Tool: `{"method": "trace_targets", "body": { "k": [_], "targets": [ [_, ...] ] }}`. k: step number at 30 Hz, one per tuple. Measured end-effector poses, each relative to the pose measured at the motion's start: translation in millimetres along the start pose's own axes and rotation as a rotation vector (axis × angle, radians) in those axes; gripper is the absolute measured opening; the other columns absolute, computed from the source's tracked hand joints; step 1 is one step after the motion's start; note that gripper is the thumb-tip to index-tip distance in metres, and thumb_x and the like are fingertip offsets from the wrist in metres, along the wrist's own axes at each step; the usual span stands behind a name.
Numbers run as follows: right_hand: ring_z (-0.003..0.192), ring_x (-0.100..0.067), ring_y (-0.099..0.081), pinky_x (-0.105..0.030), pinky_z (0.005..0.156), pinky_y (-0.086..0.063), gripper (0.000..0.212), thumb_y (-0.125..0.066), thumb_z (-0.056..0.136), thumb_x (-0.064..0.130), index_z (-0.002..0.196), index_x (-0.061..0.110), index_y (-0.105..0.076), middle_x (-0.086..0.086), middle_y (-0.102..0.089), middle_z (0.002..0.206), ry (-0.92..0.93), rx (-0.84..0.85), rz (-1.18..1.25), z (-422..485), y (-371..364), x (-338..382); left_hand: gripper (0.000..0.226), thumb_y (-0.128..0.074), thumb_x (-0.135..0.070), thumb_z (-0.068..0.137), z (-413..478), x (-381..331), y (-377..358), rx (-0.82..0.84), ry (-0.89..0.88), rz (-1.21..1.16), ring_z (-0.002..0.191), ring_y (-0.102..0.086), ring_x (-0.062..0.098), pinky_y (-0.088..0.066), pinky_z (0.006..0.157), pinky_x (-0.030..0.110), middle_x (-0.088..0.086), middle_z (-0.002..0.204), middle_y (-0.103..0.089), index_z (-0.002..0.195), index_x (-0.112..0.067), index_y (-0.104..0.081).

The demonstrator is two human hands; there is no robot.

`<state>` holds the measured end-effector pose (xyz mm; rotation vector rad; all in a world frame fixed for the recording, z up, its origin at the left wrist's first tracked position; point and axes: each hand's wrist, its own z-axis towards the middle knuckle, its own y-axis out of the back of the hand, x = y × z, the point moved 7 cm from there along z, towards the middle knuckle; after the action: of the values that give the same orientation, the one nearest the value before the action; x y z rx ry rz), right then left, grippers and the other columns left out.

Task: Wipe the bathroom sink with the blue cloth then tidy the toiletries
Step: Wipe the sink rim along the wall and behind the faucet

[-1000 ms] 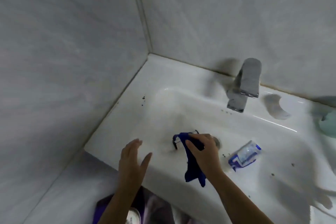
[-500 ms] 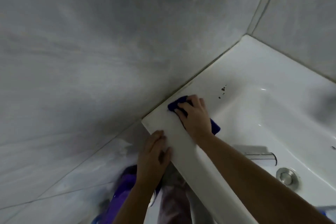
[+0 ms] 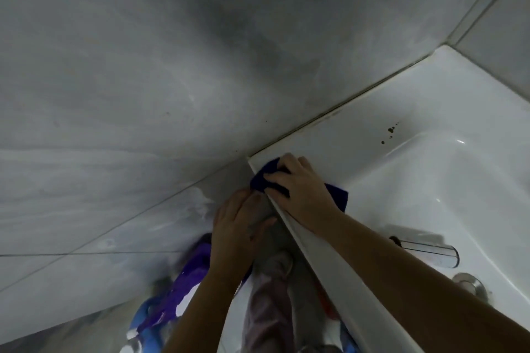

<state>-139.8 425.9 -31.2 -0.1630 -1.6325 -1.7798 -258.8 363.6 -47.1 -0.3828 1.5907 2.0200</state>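
Grey tiled wall, white sink (image 3: 358, 135) at 3 o'clock. Blue cloth (image 3: 262, 180) sits bunched on the sink's rim corner, 9 o'clock of the basin. Right hand (image 3: 301, 192) presses it down, fingers bent over it. Left hand (image 3: 238, 226), at 7 o'clock of the cloth, lies against the sink's front edge, fingers loose, holding nothing. Dark specks (image 3: 390, 130) at 1 o'clock of the cloth.

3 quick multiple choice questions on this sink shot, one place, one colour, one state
1. Where is the cloth? A on the tap; B on the near left rim corner of the sink; C on the floor.
2. Cloth colour? A blue; B white; C red.
3. The left hand holds? A a bottle; B a toothbrush; C nothing.
Answers: B, the right hand presses it on that corner; A, it shows dark blue; C, its fingers lie open under the rim.
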Motion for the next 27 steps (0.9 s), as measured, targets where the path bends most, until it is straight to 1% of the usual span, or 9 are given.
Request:
{"method": "trace_targets", "body": {
  "k": [2,7,11,13,15,18,22,24,27],
  "targets": [
    [0.081,-0.029,-0.052,-0.034,0.067,-0.045,0.024,-0.06,0.08,0.026,0.094,0.01,-0.07,-0.012,-0.057,0.1,0.065,0.05,0.043,-10.4,-3.6,4.2,0.039,-0.051,-0.044,0.082,-0.8,7.1,5.6,-0.011,0.014,0.001,0.106,-0.048,0.016,-0.042,0.091,0.039,0.012,0.112,-0.063,0.113,-0.021,-0.048],
    [0.092,-0.031,-0.049,-0.042,0.075,-0.048,0.024,-0.062,0.086,0.021,0.103,0.004,-0.067,-0.014,-0.054,0.106,-0.021,0.022,0.027,34.8,-13.8,10.8,0.055,-0.037,-0.057,0.091,-2.3,10.8,19.4,-0.035,-0.034,0.042,0.111,-0.049,0.021,-0.046,0.091,0.046,0.012,0.117,-0.061,0.111,-0.011,-0.059],
    [0.085,-0.019,-0.051,-0.025,0.07,-0.043,0.026,-0.057,0.083,0.032,0.098,0.015,-0.069,0.001,-0.05,0.104,0.064,0.022,0.04,-43.6,4.3,6.4,0.045,-0.038,-0.054,0.092,-0.6,0.2,25.5,-0.06,-0.065,0.013,0.109,-0.049,0.019,-0.044,0.089,0.04,0.012,0.115,-0.061,0.113,-0.017,-0.051],
    [0.082,-0.017,-0.049,-0.023,0.069,-0.042,0.029,-0.051,0.084,0.035,0.094,0.016,-0.07,0.002,-0.05,0.1,0.113,0.025,0.025,-43.1,12.3,-2.8,0.044,-0.037,-0.054,0.093,4.1,-9.0,19.7,-0.04,-0.085,-0.02,0.108,-0.049,0.019,-0.043,0.088,0.036,0.012,0.116,-0.061,0.114,-0.017,-0.05],
    [0.081,-0.025,-0.052,-0.032,0.069,-0.048,0.028,-0.052,0.085,0.03,0.093,0.011,-0.071,-0.006,-0.055,0.099,0.055,-0.084,-0.084,-6.6,24.5,-24.7,0.041,-0.044,-0.051,0.091,11.7,-18.0,10.9,-0.016,-0.123,-0.038,0.107,-0.05,0.018,-0.043,0.087,0.031,0.011,0.116,-0.061,0.114,-0.017,-0.049],
    [0.085,-0.036,-0.051,-0.043,0.073,-0.05,0.021,-0.059,0.085,0.02,0.099,0.007,-0.07,-0.016,-0.057,0.102,-0.271,-0.238,-0.169,11.9,49.5,-73.0,0.043,-0.051,-0.043,0.084,25.8,-26.8,-1.4,0.023,-0.122,-0.021,0.11,-0.05,0.018,-0.039,0.088,0.033,0.011,0.122,-0.059,0.116,-0.015,-0.052],
    [0.083,-0.026,-0.051,-0.03,0.071,-0.045,0.034,-0.048,0.09,0.031,0.094,0.006,-0.071,-0.005,-0.051,0.104,-0.119,-0.304,-0.13,-61.5,52.6,-53.8,0.046,-0.049,-0.04,0.087,50.7,-37.5,-14.1,0.032,-0.117,-0.065,0.114,-0.051,0.023,-0.045,0.091,0.036,0.013,0.124,-0.057,0.118,-0.007,-0.055],
    [0.081,-0.027,-0.054,-0.031,0.07,-0.049,0.043,-0.038,0.096,0.035,0.095,0.006,-0.071,-0.004,-0.048,0.105,-0.009,-0.285,-0.147,-65.4,57.5,-61.1,0.045,-0.05,-0.039,0.087,62.2,-48.2,-25.9,0.055,-0.187,-0.073,0.113,-0.047,0.021,-0.047,0.092,0.038,0.014,0.122,-0.057,0.117,-0.006,-0.055],
    [0.087,-0.032,-0.057,-0.031,0.079,-0.047,0.031,-0.048,0.092,0.025,0.099,0.003,-0.069,-0.014,-0.057,0.101,-0.171,-0.41,-0.201,-42.2,99.9,-109.4,0.048,-0.05,-0.043,0.083,84.8,-65.6,-51.8,0.122,-0.276,-0.014,0.111,-0.046,0.019,-0.046,0.09,0.042,0.011,0.119,-0.06,0.113,-0.007,-0.061]
  ]
}}
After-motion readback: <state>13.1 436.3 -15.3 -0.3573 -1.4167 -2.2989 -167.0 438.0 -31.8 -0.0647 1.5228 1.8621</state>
